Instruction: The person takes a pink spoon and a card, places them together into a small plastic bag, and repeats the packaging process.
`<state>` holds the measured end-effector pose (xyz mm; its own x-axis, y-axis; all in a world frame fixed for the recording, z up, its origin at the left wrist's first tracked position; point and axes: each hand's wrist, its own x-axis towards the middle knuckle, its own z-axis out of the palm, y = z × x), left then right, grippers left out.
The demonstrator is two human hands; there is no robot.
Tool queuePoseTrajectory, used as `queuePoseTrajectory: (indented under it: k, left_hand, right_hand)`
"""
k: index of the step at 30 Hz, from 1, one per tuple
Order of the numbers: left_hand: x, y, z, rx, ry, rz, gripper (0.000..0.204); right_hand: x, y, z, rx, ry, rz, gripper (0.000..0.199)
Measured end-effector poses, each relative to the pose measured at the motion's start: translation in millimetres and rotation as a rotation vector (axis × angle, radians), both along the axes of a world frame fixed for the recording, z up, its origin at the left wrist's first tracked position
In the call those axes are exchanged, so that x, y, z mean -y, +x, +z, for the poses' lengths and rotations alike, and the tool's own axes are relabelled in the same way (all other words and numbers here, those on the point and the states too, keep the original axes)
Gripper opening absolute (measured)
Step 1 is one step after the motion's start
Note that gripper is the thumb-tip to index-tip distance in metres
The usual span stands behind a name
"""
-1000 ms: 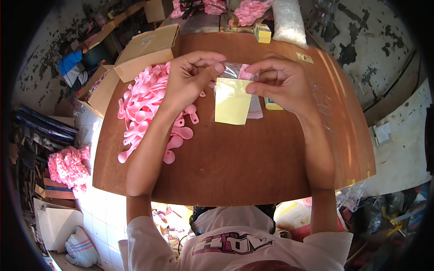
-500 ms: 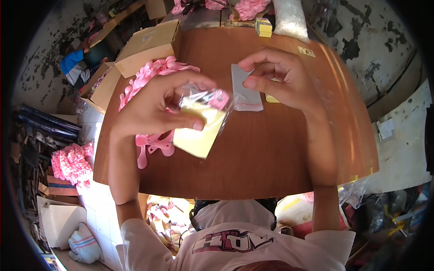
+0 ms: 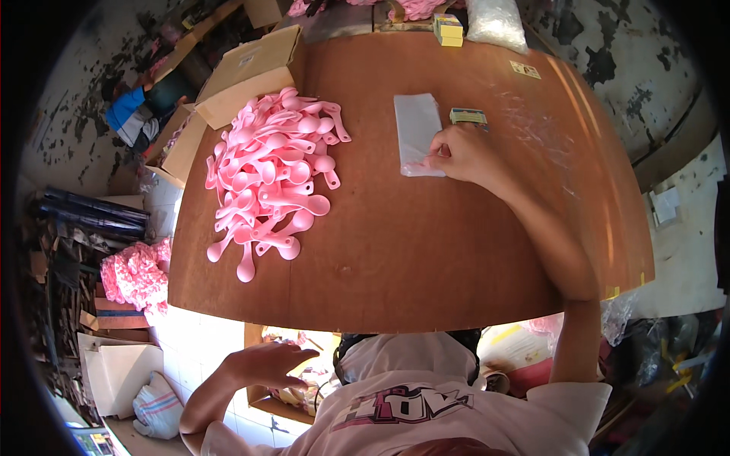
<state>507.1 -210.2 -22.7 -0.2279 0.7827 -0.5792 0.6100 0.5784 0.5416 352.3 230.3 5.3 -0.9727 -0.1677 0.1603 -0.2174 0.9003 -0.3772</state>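
**My right hand (image 3: 465, 158) at one stack of clear bags (image 3: 417, 125), my left hand (image 3: 266, 366) past the table edge**

I have two hands in view. The right one bends over the near right corner of the single bag stack, which lies flat on the brown table (image 3: 365, 251). My fingertips are drawn together there, but my knuckles cover them, so I can't tell whether a bag is pinched between them. How many bags the stack holds I can't make out.

My left hand has thumb and fingers parted, with nothing in its grasp, above one open carton (image 3: 283, 409). Packets (image 3: 298, 399) fill that carton; my hand and shirt hide some, and glare spoils any count.

One heap of pink spoons (image 3: 266, 175) lies on the left of the table, dozens, overlapping too much to number. One closed carton (image 3: 247, 76) stands behind it.

Just beyond my right hand sits one small stack of cards (image 3: 469, 116), partly covered by it. One loose card (image 3: 525, 70) lies farther right. At the far edge are one yellow block (image 3: 449, 30) and one bulky whitish bag (image 3: 496, 24), its top cut off.
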Motion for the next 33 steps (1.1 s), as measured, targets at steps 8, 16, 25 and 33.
queuePoseTrajectory:
  k: [8, 16, 25, 33]
  left_hand:
    - [-120, -89, 78, 0.006, 0.504, 0.077, 0.037]
    - [-215, -201, 63, -0.953, 1.142, -0.045, 0.032]
    - [-214, -215, 72, -0.032, 1.145, 0.606, 0.013]
    - [-206, -224, 67, -0.021, 1.180, 0.707, 0.022]
  right_hand:
    - [-1, -2, -7, -0.168, -0.072, -0.025, 0.011]
    - [14, 42, 53, -0.094, -0.335, 0.113, 0.012]
    - [-67, 19, 18, -0.270, 0.128, 0.011, 0.017]
    - [-77, 19, 32, -0.098, 0.074, 0.027, 0.018]
